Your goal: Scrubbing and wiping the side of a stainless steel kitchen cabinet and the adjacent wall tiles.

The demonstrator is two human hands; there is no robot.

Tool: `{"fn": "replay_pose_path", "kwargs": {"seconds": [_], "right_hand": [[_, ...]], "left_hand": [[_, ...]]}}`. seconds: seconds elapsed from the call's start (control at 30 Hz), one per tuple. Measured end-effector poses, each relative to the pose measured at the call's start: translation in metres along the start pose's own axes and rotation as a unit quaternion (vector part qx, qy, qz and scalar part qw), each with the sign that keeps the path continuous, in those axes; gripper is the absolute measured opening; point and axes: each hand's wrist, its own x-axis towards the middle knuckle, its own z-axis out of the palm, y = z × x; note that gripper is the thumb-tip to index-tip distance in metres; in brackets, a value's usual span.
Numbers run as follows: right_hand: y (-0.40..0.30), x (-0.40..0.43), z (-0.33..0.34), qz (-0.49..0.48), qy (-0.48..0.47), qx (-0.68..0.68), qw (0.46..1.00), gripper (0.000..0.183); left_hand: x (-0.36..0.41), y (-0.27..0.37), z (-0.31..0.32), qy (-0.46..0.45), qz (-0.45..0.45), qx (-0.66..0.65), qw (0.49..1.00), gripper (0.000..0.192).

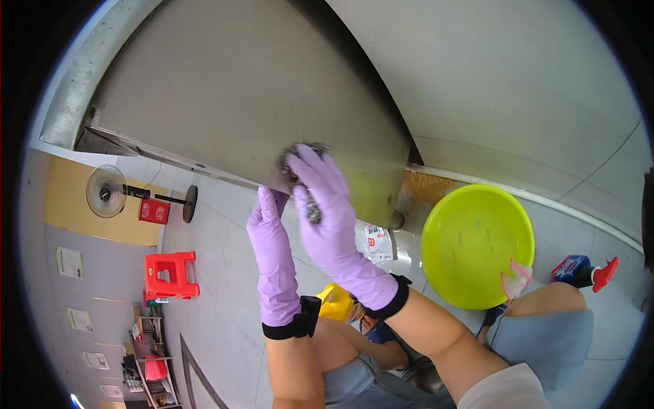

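Observation:
My right hand, in a purple rubber glove, presses a steel wool scrubber to a grey metal panel, close to its edge. Dark strands show past the fingertips and below the palm; the hand is slightly blurred. Also gloved, my left hand grips the panel's edge just beside the scrubber, thumb on the near side and the other fingers partly hidden. Faint dark spots mark the panel. A short round foot is visible at its bottom corner.
A lime-green basin stands at the right, a pink-edged cloth over its rim. Beyond it lies a red-trigger spray bottle. A yellow jug and white packet are near my legs. A red stool and fan stand farther left.

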Motion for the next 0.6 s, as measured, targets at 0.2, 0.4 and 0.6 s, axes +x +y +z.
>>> {"fn": "replay_pose_path", "kwargs": {"seconds": [0.2, 0.4, 0.6], "right_hand": [[0.087, -0.074, -0.027, 0.086, 0.070, -0.110, 0.988, 0.031], [0.170, -0.158, -0.056, 0.368, 0.167, -0.031, 0.914, 0.030], [0.180, -0.136, -0.052, 0.241, 0.184, -0.078, 0.950, 0.027]], "left_hand": [[-0.001, -0.002, 0.005, -0.041, -0.022, -0.006, 0.999, 0.053], [0.003, -0.007, 0.002, -0.042, -0.018, -0.036, 0.998, 0.050], [-0.005, -0.003, 0.009, -0.036, -0.028, -0.019, 0.999, 0.050]]}}
